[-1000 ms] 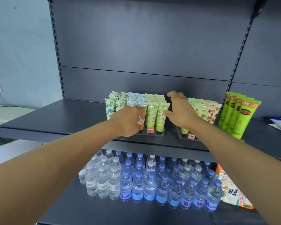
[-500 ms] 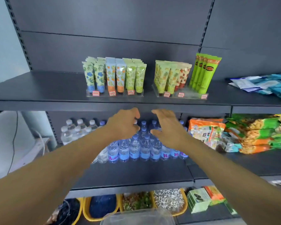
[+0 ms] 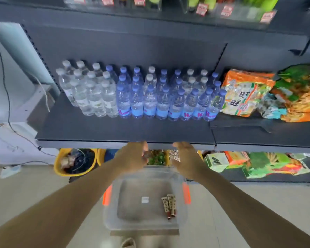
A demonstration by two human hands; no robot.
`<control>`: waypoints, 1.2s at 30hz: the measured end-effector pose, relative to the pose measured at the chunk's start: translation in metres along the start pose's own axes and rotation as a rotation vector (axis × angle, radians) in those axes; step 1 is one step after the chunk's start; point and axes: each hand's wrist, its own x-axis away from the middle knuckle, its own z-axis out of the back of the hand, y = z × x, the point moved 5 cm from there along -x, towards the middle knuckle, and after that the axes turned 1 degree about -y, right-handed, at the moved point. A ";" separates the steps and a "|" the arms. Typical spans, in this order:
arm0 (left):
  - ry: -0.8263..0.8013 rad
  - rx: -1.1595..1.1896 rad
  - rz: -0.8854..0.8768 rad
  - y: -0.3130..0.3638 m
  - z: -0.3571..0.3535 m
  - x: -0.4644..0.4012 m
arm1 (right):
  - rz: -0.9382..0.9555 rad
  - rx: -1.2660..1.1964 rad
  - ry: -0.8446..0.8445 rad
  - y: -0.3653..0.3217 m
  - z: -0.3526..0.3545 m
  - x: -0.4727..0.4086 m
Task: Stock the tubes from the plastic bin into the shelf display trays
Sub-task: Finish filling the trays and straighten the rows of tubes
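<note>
Head view: the camera has tipped down since half a second ago. The display trays (image 3: 227, 10), then at the middle of the picture, now sit blurred at the 12 o'clock edge, and the clear plastic bin (image 3: 108, 217), then only a sliver at the bottom, lies in full at 6 o'clock on the floor. The left hand (image 3: 132, 158) and right hand (image 3: 188, 158) have dropped from in front of the water bottles (image 3: 141, 93) to just below the front lip of the bottle shelf (image 3: 115, 129), above the bin's far rim. Both hold nothing, fingers loosely bent, palms turned toward each other with a gap between. Inside the bin, two patterned tubes (image 3: 169, 205) lie side by side at about 4 o'clock from its centre. Snack bags (image 3: 247, 92) fill the shelf at 3 o'clock; yellow tubs (image 3: 58, 169) stand at 9 o'clock of the hands.
</note>
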 end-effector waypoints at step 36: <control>-0.339 0.126 0.189 -0.171 -0.405 -0.140 | 0.108 0.841 -0.577 0.208 -0.435 -0.110</control>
